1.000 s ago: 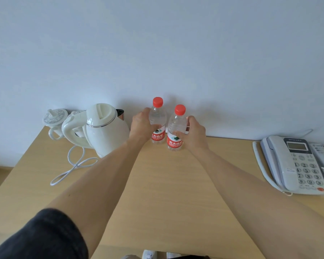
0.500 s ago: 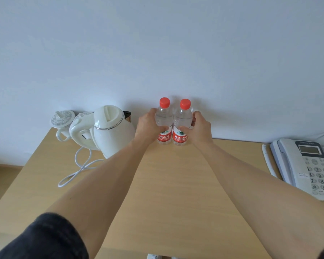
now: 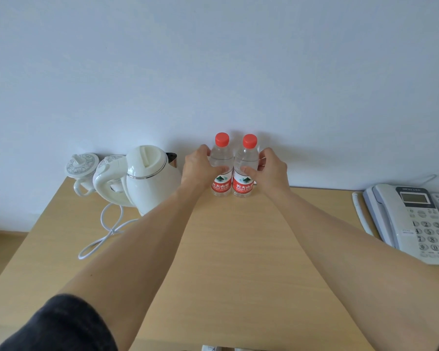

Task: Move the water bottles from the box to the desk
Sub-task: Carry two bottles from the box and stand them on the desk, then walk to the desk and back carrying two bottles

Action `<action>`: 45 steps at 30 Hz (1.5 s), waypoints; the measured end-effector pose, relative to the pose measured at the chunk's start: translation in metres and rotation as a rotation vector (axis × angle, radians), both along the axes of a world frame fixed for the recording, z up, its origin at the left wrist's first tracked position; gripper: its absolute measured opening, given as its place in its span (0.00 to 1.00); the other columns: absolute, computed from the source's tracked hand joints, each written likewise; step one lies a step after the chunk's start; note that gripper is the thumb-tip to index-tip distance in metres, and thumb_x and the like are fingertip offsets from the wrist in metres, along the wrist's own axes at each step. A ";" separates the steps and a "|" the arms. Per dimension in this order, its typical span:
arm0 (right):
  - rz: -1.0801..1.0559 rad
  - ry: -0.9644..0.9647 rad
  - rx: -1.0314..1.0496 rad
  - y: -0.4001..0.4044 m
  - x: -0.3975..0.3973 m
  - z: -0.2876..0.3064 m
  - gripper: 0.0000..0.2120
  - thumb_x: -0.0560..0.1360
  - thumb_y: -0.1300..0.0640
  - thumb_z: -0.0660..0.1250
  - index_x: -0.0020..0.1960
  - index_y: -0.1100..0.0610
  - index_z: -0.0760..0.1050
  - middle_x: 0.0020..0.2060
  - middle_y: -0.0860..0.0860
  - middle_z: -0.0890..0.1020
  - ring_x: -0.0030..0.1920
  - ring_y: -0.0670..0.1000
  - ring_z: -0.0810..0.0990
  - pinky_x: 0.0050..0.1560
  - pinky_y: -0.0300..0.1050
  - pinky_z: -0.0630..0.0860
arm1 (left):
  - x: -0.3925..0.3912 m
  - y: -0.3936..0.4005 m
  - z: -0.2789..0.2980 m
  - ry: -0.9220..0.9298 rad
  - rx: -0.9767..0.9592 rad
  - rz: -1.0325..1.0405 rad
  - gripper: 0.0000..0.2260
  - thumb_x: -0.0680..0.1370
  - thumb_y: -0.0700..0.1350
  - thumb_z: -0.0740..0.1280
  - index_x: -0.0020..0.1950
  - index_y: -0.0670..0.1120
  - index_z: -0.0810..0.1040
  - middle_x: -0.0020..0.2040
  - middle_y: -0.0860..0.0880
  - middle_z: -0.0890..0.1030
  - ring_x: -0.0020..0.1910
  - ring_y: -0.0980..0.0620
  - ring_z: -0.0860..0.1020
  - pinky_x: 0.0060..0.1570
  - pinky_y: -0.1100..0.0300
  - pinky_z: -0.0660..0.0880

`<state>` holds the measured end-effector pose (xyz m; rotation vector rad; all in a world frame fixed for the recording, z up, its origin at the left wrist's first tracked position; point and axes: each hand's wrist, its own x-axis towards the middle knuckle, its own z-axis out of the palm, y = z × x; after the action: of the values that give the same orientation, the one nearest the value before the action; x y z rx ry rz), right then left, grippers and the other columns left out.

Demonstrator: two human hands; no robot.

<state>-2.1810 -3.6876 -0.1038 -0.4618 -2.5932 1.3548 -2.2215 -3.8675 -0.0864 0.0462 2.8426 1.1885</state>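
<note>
Two clear water bottles with red caps and red labels stand upright side by side at the back of the wooden desk, close to the wall. My left hand grips the left bottle around its middle. My right hand grips the right bottle the same way, thumb across its front. The two bottles touch each other. The box is out of view.
A white electric kettle with a looping white cord stands left of the bottles, with a lidded white cup behind it. A grey desk telephone lies at the right edge. A white wall rises behind the desk.
The right bottle has come in beside the left one, so both now stand together near the wall. Both hands keep their hold.
</note>
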 end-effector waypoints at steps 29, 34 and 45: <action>-0.099 -0.044 0.286 0.025 0.042 0.061 0.21 0.78 0.51 0.68 0.69 0.53 0.71 0.50 0.52 0.78 0.59 0.56 0.77 0.53 0.45 0.72 | 0.014 0.016 0.097 0.595 -0.254 -0.171 0.15 0.82 0.47 0.62 0.64 0.40 0.76 0.59 0.42 0.78 0.60 0.40 0.73 0.57 0.50 0.68; -0.171 -0.118 0.380 0.049 0.072 0.073 0.24 0.79 0.50 0.64 0.74 0.51 0.67 0.63 0.54 0.76 0.65 0.57 0.73 0.55 0.46 0.70 | 0.026 0.063 0.098 0.652 -0.389 -0.400 0.17 0.83 0.50 0.60 0.66 0.41 0.76 0.61 0.43 0.78 0.64 0.42 0.71 0.62 0.51 0.67; -0.382 -0.348 0.492 0.137 0.208 0.071 0.24 0.80 0.47 0.61 0.74 0.52 0.66 0.66 0.56 0.76 0.66 0.59 0.74 0.62 0.54 0.74 | 0.107 0.196 0.069 0.548 -0.644 -0.862 0.20 0.84 0.55 0.53 0.71 0.47 0.73 0.67 0.47 0.75 0.69 0.45 0.69 0.67 0.51 0.66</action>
<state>-1.9728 -3.5502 -0.0325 -1.1041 -2.7669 0.5264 -2.1141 -3.6719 -0.0173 1.5482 2.8522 0.0719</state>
